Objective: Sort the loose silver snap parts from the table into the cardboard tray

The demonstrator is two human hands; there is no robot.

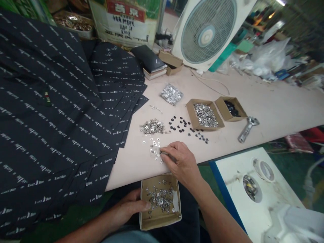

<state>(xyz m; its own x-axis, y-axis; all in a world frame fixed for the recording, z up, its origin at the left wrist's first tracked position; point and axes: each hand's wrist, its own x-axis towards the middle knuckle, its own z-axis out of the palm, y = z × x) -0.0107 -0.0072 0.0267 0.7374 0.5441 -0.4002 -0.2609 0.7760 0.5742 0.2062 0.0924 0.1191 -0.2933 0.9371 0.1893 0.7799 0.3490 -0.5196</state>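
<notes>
At the lower middle of the frame my left hand (134,203) grips the tray (162,223) by its left wall, thumb over the rim and fingers outside, probably to keep it steady while leaving its mouth clear. The tray sits over my lap, just below the counter (134,170) edge, a spot that seems chosen to be near the loose rings (155,143). Silver parts (162,199) lie heaped inside it.

My right hand (181,161) is at the centre, its thumb and fingers brought close together at the rings' right side; I cannot tell whether they pinch one. The rings lie spread thin, perhaps so single ones come up easily.

Behind them is a silver pile (152,127), with dark caps (181,124) scattered to its right, apart, likely to avoid mixing. Right of centre, two cartons, one of silver pieces (205,115) and one of black pieces (232,108), stand side by side, presumably sorted by kind.
</notes>
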